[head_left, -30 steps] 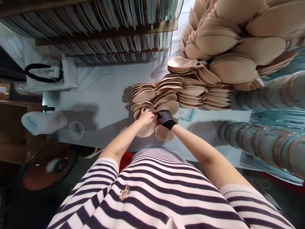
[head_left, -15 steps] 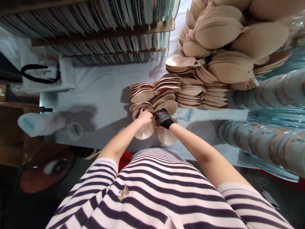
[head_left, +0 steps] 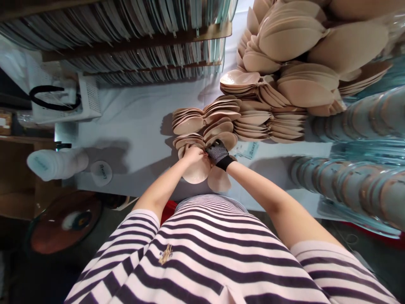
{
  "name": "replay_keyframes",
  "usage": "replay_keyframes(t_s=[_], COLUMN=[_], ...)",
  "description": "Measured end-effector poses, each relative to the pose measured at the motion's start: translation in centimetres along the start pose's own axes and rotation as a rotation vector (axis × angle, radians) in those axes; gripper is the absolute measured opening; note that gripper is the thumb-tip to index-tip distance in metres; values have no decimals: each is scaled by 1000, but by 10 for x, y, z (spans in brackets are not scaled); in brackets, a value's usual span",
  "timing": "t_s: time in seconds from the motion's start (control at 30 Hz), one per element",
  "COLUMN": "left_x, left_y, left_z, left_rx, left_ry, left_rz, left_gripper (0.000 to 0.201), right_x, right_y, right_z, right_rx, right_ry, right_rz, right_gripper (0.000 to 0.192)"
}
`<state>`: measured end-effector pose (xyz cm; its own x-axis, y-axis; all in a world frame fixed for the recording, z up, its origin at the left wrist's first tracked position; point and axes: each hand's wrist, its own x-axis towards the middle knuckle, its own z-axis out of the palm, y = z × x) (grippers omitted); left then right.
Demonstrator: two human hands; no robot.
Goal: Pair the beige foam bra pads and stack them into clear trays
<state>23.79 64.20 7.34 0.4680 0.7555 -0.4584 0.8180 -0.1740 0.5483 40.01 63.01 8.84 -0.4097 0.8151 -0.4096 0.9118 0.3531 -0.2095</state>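
Beige pad pair (head_left: 202, 173) held under both hands.

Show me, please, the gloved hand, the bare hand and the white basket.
gloved hand (head_left: 217, 153), head view, on the mesh back.
bare hand (head_left: 193, 154), head view, on the knuckles.
white basket (head_left: 89, 98), head view, on its perforated side wall.

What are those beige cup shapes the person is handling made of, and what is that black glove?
The beige cups look like soft moulded foam or silicone with a smooth, slightly glossy skin: light glints off their curved faces, and they nest thinly in stacks. The exact material cannot be told. The black glove on the right hand looks like an open mesh knit, since a fine grid pattern shows through it.
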Motion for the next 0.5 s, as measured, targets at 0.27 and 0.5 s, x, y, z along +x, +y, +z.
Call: replay_keyframes(t_s=[0.27, 0.5], left_x=[5, -8], left_y=[-3, 6], left_z=[-3, -1], left_rx=[30, 6], left_ry=[-20, -73], left_rz=[9, 28], left_gripper=[23, 38], right_x=[15, -9], right_y=[11, -2], right_z=[-25, -43], right_rx=[18, -138], right_ry=[-183, -247], right_rz=[-77, -196], right_gripper=[34, 39])
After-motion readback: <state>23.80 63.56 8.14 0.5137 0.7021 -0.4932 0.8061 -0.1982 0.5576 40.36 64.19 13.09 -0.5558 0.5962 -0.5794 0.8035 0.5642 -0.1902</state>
